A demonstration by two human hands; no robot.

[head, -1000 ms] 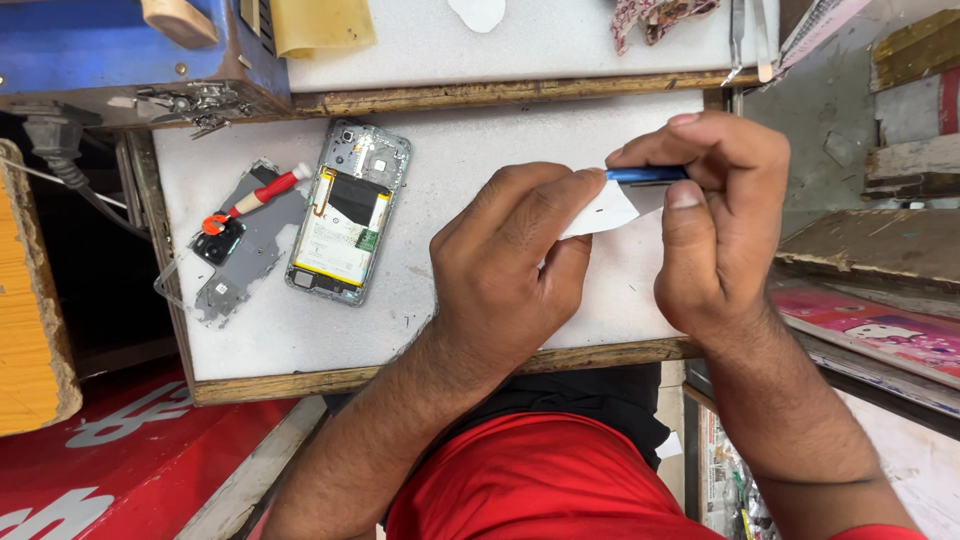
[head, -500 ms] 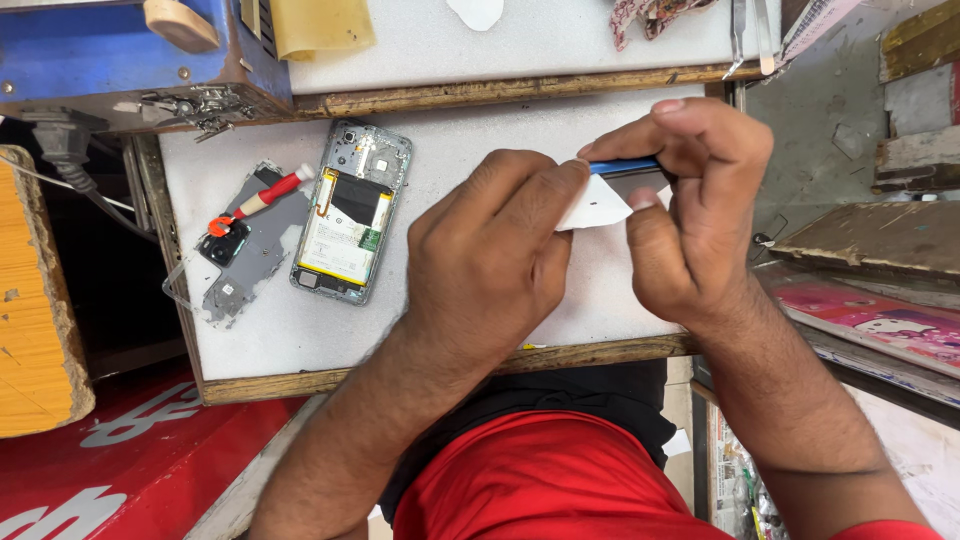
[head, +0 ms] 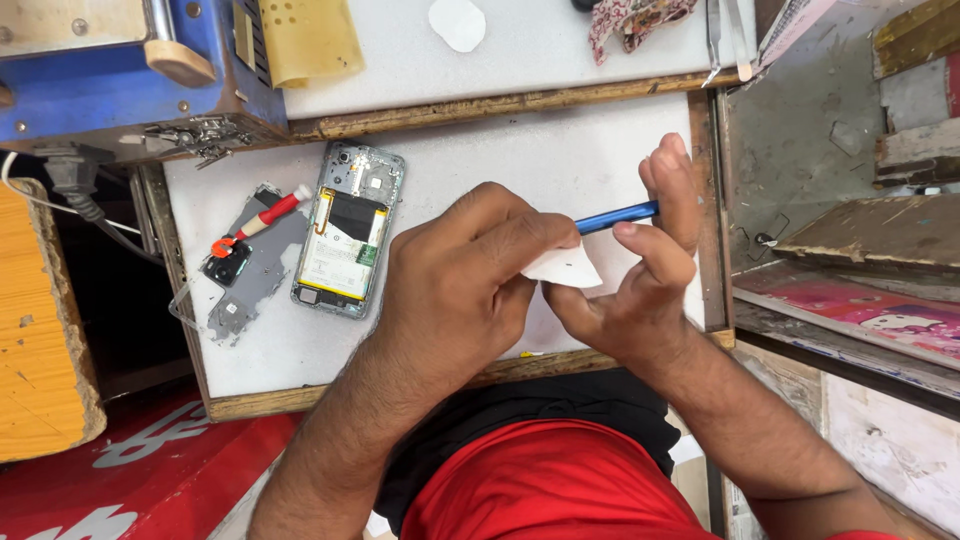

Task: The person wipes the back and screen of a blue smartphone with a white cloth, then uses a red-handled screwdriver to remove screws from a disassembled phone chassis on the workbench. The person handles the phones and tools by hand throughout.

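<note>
A slim blue tool (head: 617, 216) is pinched in the right hand (head: 640, 270), pointing left-down into a white piece (head: 566, 268) gripped by the left hand (head: 455, 290).

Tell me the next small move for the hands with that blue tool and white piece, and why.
Probably draw the blue tool further through the small white piece. The left hand pinches that piece around the tool's near end, and the right hand grips the shaft, so both are set for wiping it. The opened phone lies apart to the left, untouched.
</note>
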